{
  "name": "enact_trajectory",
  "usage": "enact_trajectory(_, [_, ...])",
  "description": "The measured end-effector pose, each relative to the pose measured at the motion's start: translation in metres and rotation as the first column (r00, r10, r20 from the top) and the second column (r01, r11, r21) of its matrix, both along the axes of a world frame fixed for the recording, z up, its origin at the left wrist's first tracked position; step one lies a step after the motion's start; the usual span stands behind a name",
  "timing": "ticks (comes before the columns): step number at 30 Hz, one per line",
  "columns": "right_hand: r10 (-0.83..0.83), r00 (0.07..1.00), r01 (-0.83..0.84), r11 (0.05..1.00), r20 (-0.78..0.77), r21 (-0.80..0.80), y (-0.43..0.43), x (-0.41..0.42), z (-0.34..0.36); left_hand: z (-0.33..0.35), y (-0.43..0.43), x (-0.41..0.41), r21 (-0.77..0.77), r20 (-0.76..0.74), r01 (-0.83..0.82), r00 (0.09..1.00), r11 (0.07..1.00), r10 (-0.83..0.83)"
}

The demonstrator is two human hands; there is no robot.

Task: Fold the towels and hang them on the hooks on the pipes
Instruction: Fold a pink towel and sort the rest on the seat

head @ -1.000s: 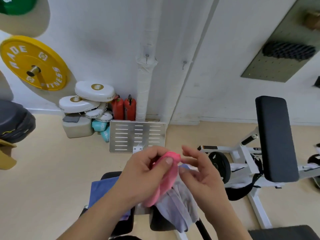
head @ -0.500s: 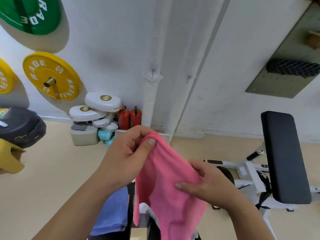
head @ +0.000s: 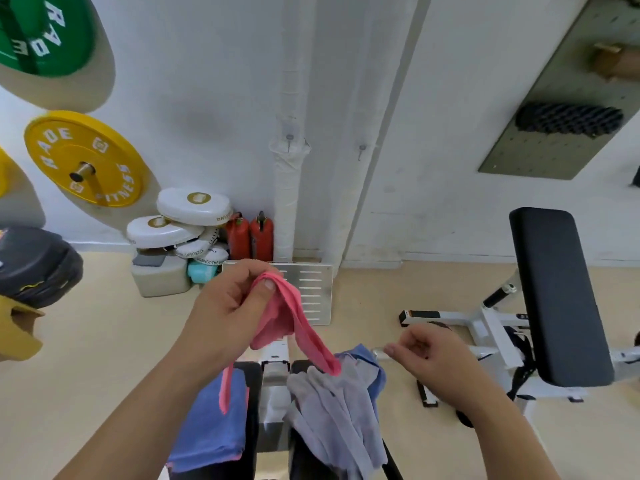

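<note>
Left hand (head: 228, 306) raised mid-frame, thumb pressed over fingers, pinching bunched top of pink cloth towel (head: 294, 320). Towel hangs in two strands: one toward crumpled grey towel (head: 339, 410), thin one over folded blue towel (head: 211, 420). Both lie on black padded bench (head: 252, 375) below hands. Right hand (head: 429, 355) apart from pink towel, fingers loosely curled, nothing in them. Small metal hook (head: 289, 140) on white wrapped pipe (head: 287, 202), second hook (head: 362, 150) on neighbouring pipe, both bare. Yellow weight plate (head: 83, 157) on wall, left.
</note>
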State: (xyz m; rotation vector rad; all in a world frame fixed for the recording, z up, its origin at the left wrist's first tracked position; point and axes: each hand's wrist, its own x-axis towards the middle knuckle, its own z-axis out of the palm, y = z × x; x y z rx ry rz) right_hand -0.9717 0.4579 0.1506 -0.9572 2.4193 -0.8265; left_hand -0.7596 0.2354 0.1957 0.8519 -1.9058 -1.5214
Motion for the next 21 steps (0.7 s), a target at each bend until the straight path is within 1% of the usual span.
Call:
enact_trajectory(2, [-0.023,0.998,0.026,0.998,0.059,-0.063,-0.003,0.006,-0.006,0.005,0.005,-0.003,-0.007,0.040,0.134,0.990,0.991,-0.134])
enact_trajectory(4, [0.008,0.993,0.000,0.997,0.116,-0.072,-0.009,0.017,-0.007,0.010,0.010,-0.008,-0.055,0.090,0.188,0.979,0.981,-0.182])
enact_trajectory(6, [0.070,0.986,-0.065,0.997,0.151,-0.035,-0.020,0.030,-0.005,0.014,0.016,-0.014,-0.087,0.098,0.196,0.977,0.977,-0.187])
enact_trajectory(8, [0.107,0.965,-0.100,0.994,0.240,-0.039,-0.033,0.047,-0.006,0.018,0.021,-0.019,-0.091,0.066,0.170,0.984,0.981,-0.165])
enact_trajectory(10, [0.125,0.930,-0.100,0.991,0.346,-0.089,-0.046,0.063,-0.008,0.022,0.026,-0.022,-0.111,0.025,0.152,0.988,0.982,-0.150])
enact_trajectory(12, [0.139,0.891,-0.065,0.981,0.431,-0.182,-0.053,0.073,-0.010,0.025,0.031,-0.023,-0.124,0.002,0.187,0.982,0.974,-0.188])
enact_trajectory(13, [0.137,0.887,-0.037,0.973,0.440,-0.228,-0.055,0.076,-0.010,0.026,0.033,-0.022,-0.127,0.001,0.219,0.975,0.968,-0.221])
enact_trajectory(15, [0.103,0.920,0.001,0.964,0.378,-0.267,-0.055,0.079,-0.010,0.025,0.037,-0.020,-0.115,0.000,0.268,0.963,0.957,-0.269])
enact_trajectory(17, [0.069,0.946,0.025,0.958,0.317,-0.284,-0.052,0.076,-0.011,0.023,0.039,-0.017,-0.089,-0.014,0.282,0.959,0.955,-0.285])
enact_trajectory(19, [0.064,0.958,0.009,0.968,0.279,-0.253,-0.046,0.071,-0.017,0.021,0.042,-0.016,-0.076,-0.039,0.257,0.965,0.963,-0.260])
enact_trajectory(21, [0.078,0.964,-0.037,0.986,0.254,-0.163,-0.036,0.063,-0.025,0.019,0.042,-0.014,-0.066,-0.070,0.197,0.977,0.978,-0.201])
